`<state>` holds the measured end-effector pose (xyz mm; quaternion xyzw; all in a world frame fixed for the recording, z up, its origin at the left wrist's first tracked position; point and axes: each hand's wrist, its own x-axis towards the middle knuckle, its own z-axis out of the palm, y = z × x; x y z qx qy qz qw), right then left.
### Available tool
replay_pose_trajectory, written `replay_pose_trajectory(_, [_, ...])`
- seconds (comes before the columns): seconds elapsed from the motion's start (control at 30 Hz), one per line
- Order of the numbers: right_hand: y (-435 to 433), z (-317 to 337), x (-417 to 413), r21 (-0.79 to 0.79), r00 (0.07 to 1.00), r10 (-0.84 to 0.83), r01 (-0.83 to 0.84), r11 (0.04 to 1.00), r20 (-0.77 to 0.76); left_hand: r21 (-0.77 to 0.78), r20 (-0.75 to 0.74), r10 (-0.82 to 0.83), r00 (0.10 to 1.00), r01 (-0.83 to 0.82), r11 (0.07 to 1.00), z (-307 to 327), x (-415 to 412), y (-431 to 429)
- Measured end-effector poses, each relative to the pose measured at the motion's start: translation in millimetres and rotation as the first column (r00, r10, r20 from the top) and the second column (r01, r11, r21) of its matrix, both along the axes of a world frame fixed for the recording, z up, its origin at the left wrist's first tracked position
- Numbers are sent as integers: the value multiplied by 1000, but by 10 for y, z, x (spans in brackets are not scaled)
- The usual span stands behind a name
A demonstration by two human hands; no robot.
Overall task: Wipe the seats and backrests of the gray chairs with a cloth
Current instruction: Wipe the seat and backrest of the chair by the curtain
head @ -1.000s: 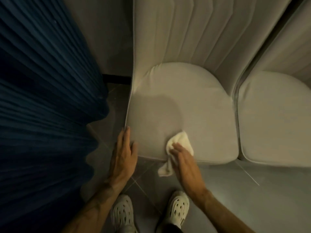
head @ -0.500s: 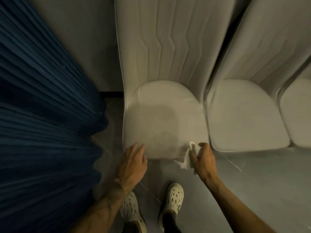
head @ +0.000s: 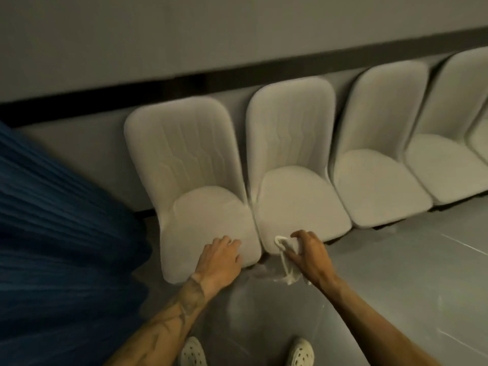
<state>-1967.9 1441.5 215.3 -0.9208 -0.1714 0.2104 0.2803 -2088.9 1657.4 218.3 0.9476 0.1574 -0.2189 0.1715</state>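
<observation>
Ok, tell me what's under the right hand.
The white cloth, bunched on the front edge of the second chair's seat, its tail hanging toward the floor. The right hand covers the middle of the cloth and the seat beneath it.

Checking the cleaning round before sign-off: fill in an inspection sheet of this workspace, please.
Surface: tiled floor, gray and glossy.
Job's things: gray chairs in a row against the wall; white cloth at the front edge of the second chair from the left, its tail hanging towards the floor.
Clutter: nothing seen.
Hands: left hand rests on the seat front of the leftmost chair; right hand grips the cloth.
Cables: nothing seen.
Surroundings: blue pleated curtain at left; wall with a dark strip; pale shoes below.
</observation>
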Motion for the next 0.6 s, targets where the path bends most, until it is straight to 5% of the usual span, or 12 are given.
replay_pose_trajectory(0.6, [-2830,1165,2528,50,994,-48,43,998,94,59,41,-168,985,165,984,1113,3091,-2894])
